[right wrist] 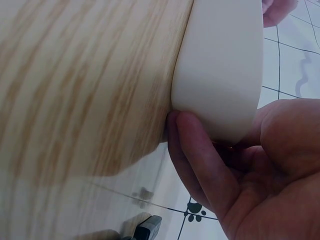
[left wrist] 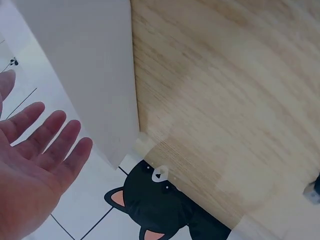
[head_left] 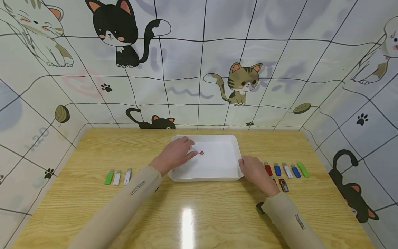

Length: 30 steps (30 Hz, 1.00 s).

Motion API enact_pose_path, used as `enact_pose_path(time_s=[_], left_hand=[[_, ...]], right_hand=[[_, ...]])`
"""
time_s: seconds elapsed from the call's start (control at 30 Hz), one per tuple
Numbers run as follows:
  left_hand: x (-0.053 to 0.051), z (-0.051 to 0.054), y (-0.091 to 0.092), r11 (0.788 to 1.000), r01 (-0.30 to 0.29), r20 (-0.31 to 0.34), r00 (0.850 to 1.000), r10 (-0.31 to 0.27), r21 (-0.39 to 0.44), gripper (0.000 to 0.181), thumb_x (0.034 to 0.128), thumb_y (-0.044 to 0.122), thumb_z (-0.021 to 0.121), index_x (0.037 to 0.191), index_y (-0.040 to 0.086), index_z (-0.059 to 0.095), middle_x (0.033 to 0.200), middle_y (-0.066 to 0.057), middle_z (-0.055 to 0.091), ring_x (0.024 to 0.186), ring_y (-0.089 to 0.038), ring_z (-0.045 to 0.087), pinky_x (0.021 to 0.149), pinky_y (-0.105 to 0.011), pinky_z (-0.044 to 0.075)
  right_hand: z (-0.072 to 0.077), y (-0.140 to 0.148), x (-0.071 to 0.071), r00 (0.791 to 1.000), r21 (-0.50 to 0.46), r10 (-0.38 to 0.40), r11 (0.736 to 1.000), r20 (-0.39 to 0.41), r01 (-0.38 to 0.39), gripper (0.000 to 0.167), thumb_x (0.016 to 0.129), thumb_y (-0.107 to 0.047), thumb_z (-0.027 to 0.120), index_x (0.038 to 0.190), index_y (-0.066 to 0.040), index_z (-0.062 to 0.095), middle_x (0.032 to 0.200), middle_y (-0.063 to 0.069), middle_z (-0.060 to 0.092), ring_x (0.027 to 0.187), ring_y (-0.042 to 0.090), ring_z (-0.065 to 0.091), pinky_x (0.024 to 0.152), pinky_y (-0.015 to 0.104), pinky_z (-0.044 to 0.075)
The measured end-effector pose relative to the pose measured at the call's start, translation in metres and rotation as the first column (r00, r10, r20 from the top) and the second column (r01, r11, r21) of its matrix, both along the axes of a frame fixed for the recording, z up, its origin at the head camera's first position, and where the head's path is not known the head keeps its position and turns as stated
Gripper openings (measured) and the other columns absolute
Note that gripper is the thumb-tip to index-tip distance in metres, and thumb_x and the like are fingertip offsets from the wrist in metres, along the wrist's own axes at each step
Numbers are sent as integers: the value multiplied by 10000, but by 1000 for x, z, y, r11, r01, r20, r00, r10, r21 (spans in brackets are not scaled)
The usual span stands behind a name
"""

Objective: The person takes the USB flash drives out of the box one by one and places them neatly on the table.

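Note:
A shallow white tray (head_left: 217, 162) sits at the back middle of the table. My left hand (head_left: 177, 152) hovers over its left side, fingers spread and loosely bent; in the left wrist view the palm (left wrist: 35, 175) shows with nothing in it. Close to its fingertips lies a small red and white piece (head_left: 201, 152), and another light piece is partly hidden by the fingers; both are too small to tell. At the tray's right wall my right hand (head_left: 255, 171) grips the edge, its thumb and curled fingers (right wrist: 205, 155) around the wall.
To the right stand several USB sticks in two rows, among them a red one (head_left: 268, 168), a blue one (head_left: 277, 169) and a green one (head_left: 303, 169). On the left lie a green USB stick (head_left: 109, 176) and white ones (head_left: 116, 178), partly near my sleeve (head_left: 136, 193).

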<state>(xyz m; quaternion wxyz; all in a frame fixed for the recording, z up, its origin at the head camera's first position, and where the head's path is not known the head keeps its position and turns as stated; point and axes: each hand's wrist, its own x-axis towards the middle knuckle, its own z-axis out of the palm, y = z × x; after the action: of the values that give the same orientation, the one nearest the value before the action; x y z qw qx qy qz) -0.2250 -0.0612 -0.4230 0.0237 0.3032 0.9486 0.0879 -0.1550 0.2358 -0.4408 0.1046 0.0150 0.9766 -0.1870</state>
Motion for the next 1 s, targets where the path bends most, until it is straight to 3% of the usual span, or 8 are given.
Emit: enact_pose_path(time_s=[0.3,0.5,1.0], left_hand=[[-13,-6,8,997,-7,12,1000,8,-78,369,1045,294,640,1337,68,638,1217,-103,636,958,-232,614,851,-376,561],[-18,-9,9,997,1,15,1000,0,-81,338,1027,178,665,1342,63,632,1237,-117,641,1022,-244,634,907,-378,563],[-25,-13,12,996,-4,73,997,11,-94,278,1038,146,637,1300,55,633,1188,-107,642,1050,-225,607,987,-352,521]], right_hand=[[-1,1,2,999,-8,23,1000,-39,-23,307,1080,-137,488,810,-33,589,662,65,481,589,199,468,541,285,377],[-1,2,1,999,-7,24,1000,-41,-24,306,1081,-140,483,812,-36,585,663,62,477,590,198,466,543,286,375],[-2,1,0,999,6,14,1000,-37,-14,288,1080,-147,498,849,-19,612,665,62,478,596,199,474,547,284,385]])
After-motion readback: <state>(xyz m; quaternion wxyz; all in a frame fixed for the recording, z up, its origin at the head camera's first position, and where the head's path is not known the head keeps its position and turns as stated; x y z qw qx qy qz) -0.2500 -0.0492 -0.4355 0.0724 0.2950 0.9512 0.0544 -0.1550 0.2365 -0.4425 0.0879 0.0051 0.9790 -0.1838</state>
